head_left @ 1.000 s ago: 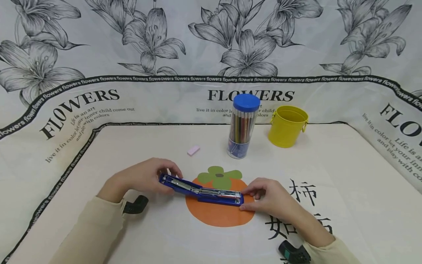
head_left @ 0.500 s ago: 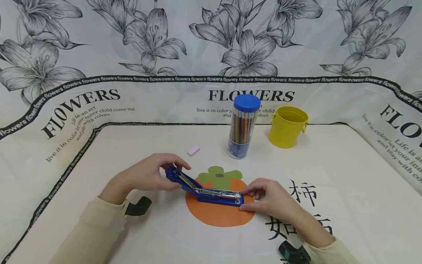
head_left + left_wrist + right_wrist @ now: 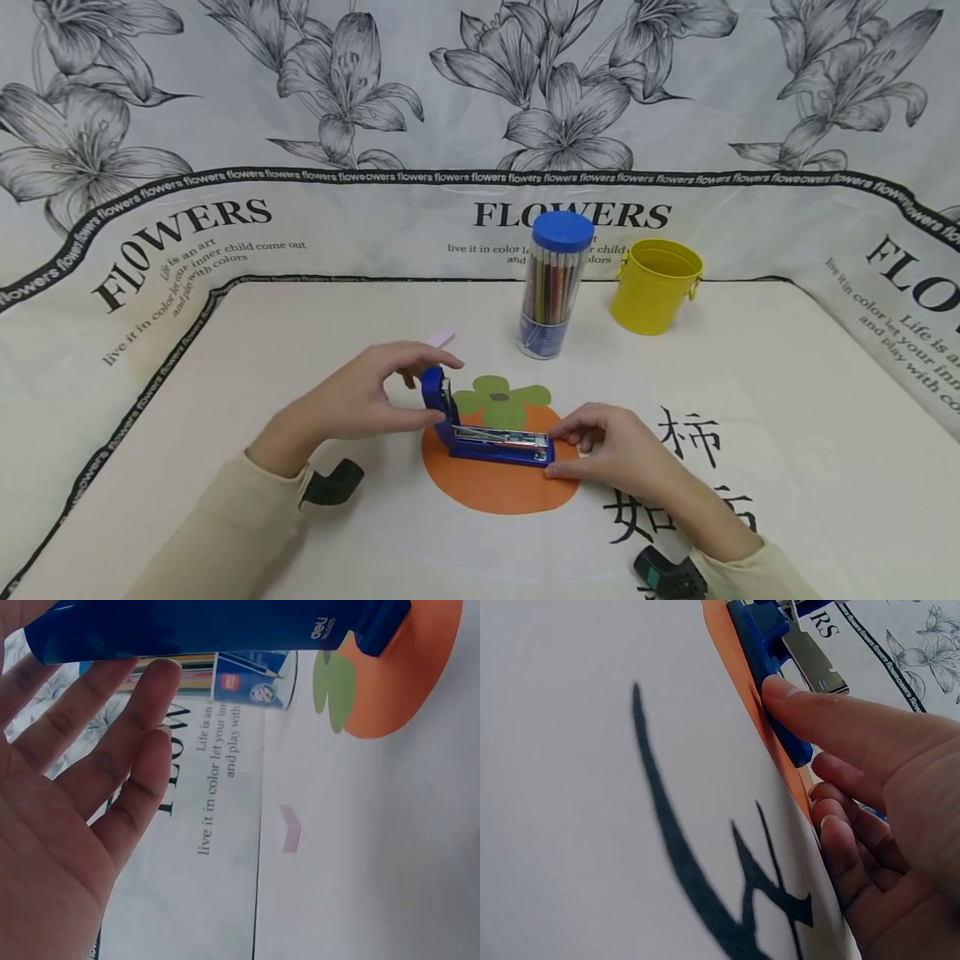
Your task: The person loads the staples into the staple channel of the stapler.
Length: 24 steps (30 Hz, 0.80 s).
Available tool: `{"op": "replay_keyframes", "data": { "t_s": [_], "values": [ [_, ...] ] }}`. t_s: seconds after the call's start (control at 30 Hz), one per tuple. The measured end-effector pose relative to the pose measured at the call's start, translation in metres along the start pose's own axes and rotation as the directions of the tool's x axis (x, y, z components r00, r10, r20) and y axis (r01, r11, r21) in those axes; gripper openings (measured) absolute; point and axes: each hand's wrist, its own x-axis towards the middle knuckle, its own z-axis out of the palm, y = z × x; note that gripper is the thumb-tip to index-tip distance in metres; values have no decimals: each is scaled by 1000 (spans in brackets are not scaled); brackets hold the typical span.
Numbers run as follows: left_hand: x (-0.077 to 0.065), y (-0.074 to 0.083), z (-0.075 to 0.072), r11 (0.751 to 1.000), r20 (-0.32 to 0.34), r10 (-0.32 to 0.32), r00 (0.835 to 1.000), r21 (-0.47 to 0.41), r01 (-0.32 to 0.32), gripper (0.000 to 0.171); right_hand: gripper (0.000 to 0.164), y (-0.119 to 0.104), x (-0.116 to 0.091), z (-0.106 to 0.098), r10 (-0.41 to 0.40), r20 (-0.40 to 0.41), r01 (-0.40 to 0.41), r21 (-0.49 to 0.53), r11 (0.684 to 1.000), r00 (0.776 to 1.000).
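A blue stapler (image 3: 491, 454) lies opened up over the printed orange persimmon, its metal staple track exposed. Its cover (image 3: 187, 630) stands nearly upright at the left end. My left hand (image 3: 367, 396) has thumb and forefinger around the raised cover's tip, the other fingers loosely extended. At the opposite end, my right hand (image 3: 618, 446) pinches the base between thumb and fingers. The right thumb (image 3: 832, 724) presses along the base's near edge, beside the metal track.
Behind the stapler stands a clear tube of pencils (image 3: 551, 292) with a blue lid. A yellow bucket (image 3: 652, 292) is to its right. A pink eraser (image 3: 290, 829) lies beyond my left hand, partly hidden in the head view.
My left hand has moved right and slightly up, swinging the stapler's cover from nearly flat to nearly upright. My right hand stays at the base's end.
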Motion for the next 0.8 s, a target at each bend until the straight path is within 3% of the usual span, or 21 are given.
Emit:
{"op": "replay_keyframes", "data": {
  "t_s": [0.27, 0.8],
  "values": [
    [7, 7, 9, 999, 8, -17, 1000, -37, 17, 55, 48, -2, 0, 0, 31, -1, -31, 48, 998, 1000],
    [30, 14, 34, 993, 56, 69, 996, -102, -63, 46, 58, 1, 0, -2, 44, 9, -45, 93, 995, 999]
  ]
}}
